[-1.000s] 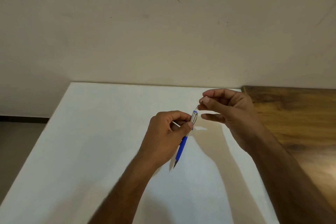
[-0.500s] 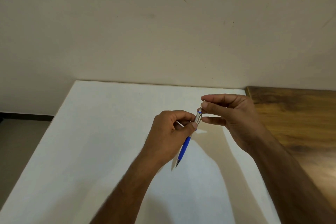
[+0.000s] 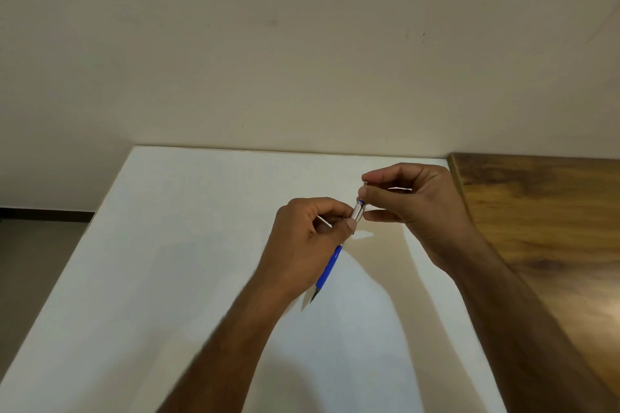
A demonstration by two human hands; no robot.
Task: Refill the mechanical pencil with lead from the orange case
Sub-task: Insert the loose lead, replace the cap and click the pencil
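1. We grip the mechanical pencil (image 3: pixel 330 261) in our left hand (image 3: pixel 307 246), fingers curled around its upper barrel, above the white surface (image 3: pixel 188 278).
2. The pencil slants, dark tip down toward us, silver top end up and away.
3. Our right hand (image 3: pixel 416 208) meets that top end, thumb and forefinger pressed together just over it, pinching something small that we cannot make out.
4. A wooden top (image 3: pixel 543 228) lies to the right, a scuffed wall (image 3: pixel 302 60) behind.
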